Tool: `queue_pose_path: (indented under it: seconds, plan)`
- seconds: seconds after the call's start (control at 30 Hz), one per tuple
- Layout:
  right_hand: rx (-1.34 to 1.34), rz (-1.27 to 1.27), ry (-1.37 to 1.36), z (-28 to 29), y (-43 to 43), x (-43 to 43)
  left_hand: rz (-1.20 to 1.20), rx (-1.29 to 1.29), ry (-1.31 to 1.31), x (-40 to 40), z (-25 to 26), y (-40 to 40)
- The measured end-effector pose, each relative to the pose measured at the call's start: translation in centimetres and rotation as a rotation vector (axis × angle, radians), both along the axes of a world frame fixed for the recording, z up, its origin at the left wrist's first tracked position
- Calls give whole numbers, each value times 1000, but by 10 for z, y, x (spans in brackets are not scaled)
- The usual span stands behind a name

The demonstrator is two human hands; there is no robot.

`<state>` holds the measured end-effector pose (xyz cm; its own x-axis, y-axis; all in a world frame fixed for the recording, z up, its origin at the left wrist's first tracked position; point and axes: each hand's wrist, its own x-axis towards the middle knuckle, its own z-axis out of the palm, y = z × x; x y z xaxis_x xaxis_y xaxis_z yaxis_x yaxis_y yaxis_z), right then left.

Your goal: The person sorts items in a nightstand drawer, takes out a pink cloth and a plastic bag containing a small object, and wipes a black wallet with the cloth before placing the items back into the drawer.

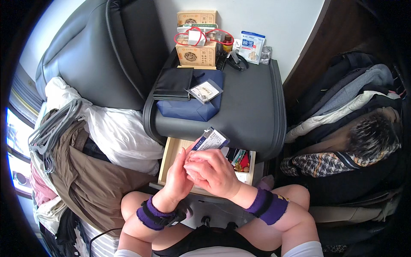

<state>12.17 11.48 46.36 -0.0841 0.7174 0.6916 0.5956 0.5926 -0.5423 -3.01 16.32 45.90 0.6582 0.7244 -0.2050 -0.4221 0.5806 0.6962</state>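
In front of me, above an open wooden drawer [165,160], both hands are together. My left hand [176,176] supports a small clear packet [212,139] with a dark blue band and writing, its upper end sticking out past the fingers. My right hand [215,173] is closed around a pink fuzzy cloth [195,172] and presses it against the packet and the left palm. The lower part of the packet is hidden by the fingers. Another clear packet [205,91] lies on a black folded case [173,83] and a navy pouch [192,110] on the dark cabinet top.
Cartons [196,54] with a white charger and red cable [196,38], a brown bottle [227,43] and a cotton swab bag [252,46] stand at the cabinet's back. Small items [241,160] fill the drawer's right side. Clothes and grey hangers [57,128] lie left; hanging garments [346,119] are right.
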Motion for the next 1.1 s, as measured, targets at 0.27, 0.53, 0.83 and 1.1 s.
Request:
queue_pose_path:
  seconds: [0.27, 0.53, 0.83, 1.1]
  plan:
    - [-95, -307, 33, 4, 18, 40, -50, 24, -57, 3, 12, 2]
    - [-45, -66, -139, -4, -2, 12, -31, -4, 10, 1, 3, 1]
    - [-113, -353, 40, -2, 29, 69, -44, 59, 15, -2, 9, 6]
    - [-60, -416, 130, 13, 26, 95, 161, 5, 296, -19, -43, 14]
